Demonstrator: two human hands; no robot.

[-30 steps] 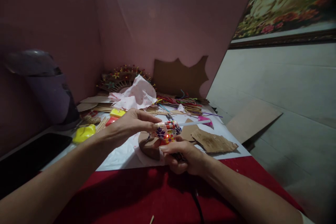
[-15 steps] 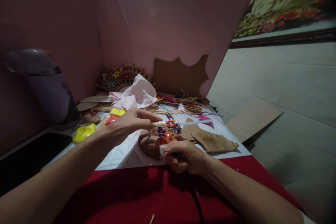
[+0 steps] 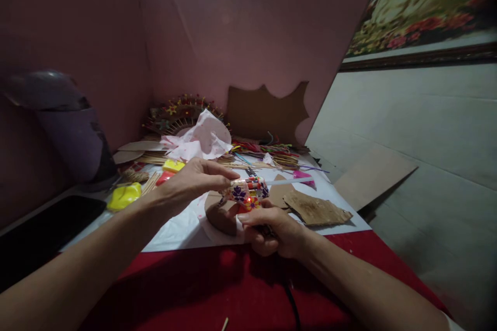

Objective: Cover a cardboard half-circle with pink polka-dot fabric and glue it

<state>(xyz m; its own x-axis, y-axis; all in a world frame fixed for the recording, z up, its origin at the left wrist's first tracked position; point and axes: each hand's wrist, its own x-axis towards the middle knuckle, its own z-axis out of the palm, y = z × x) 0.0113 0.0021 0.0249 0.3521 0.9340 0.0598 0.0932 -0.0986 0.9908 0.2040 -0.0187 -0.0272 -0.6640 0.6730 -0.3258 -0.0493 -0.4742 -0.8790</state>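
A flower-patterned glue gun (image 3: 248, 190) hangs above the front of the white sheet, a translucent glue stick (image 3: 291, 181) jutting from its rear to the right. My right hand (image 3: 272, 230) is wrapped round its handle, and a small red light glows beside the thumb. My left hand (image 3: 198, 183) reaches in from the left, with its fingertips closed against the gun's left end; whether they pinch anything else is hidden. Below the gun lies a round brown cardboard piece (image 3: 221, 217) on pale patterned material, partly covered by the gun and my right hand.
Torn cardboard (image 3: 318, 208) lies right of my hands. Yellow packets (image 3: 124, 196), thin sticks and crumpled pink-dotted paper (image 3: 202, 137) are at the left and back. A purple bin (image 3: 77, 139) and a black flat object (image 3: 50, 222) stand left. A dark cord crosses the red cloth (image 3: 186, 289).
My left fingertips have shifted very slightly right along the glue gun. My right hand keeps its hold almost unmoved.
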